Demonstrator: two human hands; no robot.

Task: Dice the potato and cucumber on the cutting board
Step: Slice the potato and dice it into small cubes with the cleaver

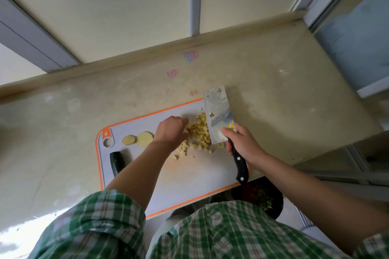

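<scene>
A white cutting board [202,176] with an orange rim lies on the counter. On its middle sits a pile of diced potato [199,134]. My left hand [171,130] rests against the pile's left side with curled fingers, touching the cubes. My right hand [242,143] grips the black handle of a cleaver [219,114], whose broad blade stands against the pile's right side. Two round potato slices [139,139] lie at the board's left. A dark green cucumber [116,162] lies near the board's left front, partly hidden by my left forearm.
The beige counter [284,101] ends at a front edge on the right. A raised ledge and window frame run along the back. Below the board's front edge, a dark bowl [265,200] holds chopped bits. My green plaid shirt fills the bottom.
</scene>
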